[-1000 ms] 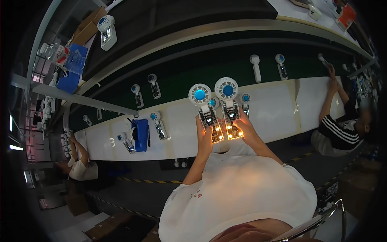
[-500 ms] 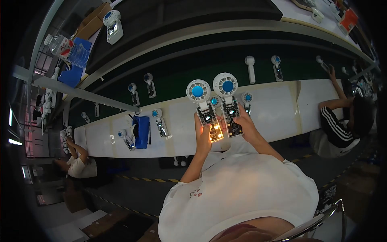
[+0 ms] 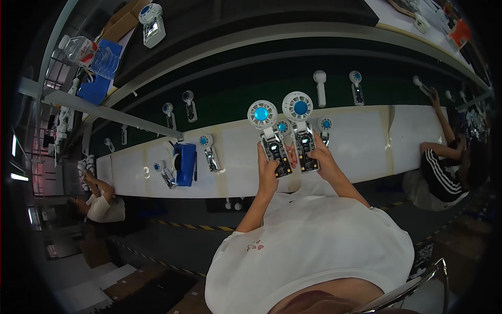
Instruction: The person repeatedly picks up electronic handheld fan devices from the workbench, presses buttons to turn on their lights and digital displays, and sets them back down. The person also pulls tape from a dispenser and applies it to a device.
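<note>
In my left hand (image 3: 267,172) is a white handheld fan (image 3: 274,152) with a blue hub, its handle uncovered so the dark circuit board shows. My right hand (image 3: 325,161) grips a second handheld fan (image 3: 305,146) of the same kind, close beside the first. Both fans stand head-up, with a small light showing on each board. My thumbs lie on the boards near the lower ends. Behind the handles, my other fingers are partly hidden. Another blue-hubbed fan (image 3: 283,127) shows between the two held ones, and one more (image 3: 324,125) lies just past my right hand.
The white worktable (image 3: 361,141) carries a blue bin (image 3: 185,166) and loose fans (image 3: 210,157). Several fans (image 3: 356,86) lie on the green belt (image 3: 240,94) behind. One co-worker (image 3: 444,167) sits at right, another (image 3: 104,204) at left. A metal bar (image 3: 115,115) crosses the left side.
The orange lights on the left-hand fan's board have gone out. Both held fans appear slightly higher and further right, while the whole view has also shifted a little.
</note>
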Demonstrator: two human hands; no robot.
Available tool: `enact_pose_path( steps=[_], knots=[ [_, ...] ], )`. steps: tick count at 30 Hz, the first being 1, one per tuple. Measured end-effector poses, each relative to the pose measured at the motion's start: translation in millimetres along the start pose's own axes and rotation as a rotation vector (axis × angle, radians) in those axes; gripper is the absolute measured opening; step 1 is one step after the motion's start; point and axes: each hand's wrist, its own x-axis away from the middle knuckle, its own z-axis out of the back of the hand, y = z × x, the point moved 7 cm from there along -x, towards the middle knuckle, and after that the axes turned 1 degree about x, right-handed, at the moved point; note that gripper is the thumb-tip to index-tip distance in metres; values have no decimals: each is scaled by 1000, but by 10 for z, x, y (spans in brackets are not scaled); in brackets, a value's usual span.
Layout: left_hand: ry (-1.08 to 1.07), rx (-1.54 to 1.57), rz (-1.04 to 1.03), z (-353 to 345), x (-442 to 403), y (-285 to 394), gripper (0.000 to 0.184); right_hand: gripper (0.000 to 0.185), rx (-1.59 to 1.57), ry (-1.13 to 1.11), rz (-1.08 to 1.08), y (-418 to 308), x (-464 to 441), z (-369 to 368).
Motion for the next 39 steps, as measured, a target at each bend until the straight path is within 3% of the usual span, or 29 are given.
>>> enact_pose_path(
  steps=[9, 16, 18, 23, 25, 29, 36, 39],
  knots=[
    [42, -1, 34, 175, -93, -164, 44, 64, -71, -91, -29, 156, -125, 88],
    [35, -39, 40, 295, -291, -332, 42, 61, -94, -49, -79, 314, -322, 266],
    [127, -75, 58, 395, -369, -410, 41, 59, -123, -15, -121, 398, -432, 349],
    [92, -214, 28, 908, -874, -780, 46, 50, -62, 54, -149, 672, -965, 734],
    [114, -444, -134, 973, -1144, -690, 44, 46, -62, 37, -156, 686, -1225, 818],
    [141, -487, -170, 1580, -1666, -1093, 43, 39, -57, 71, -194, 931, -1729, 1075],
    [299, -620, -49, 2281, -2011, -1437, 35, 36, 47, 67, -215, 1420, -2293, 1338],
    [348, -587, -26, 2500, -2094, -1479, 42, 38, 118, 108, -231, 1592, -2503, 1349]
  ],
)
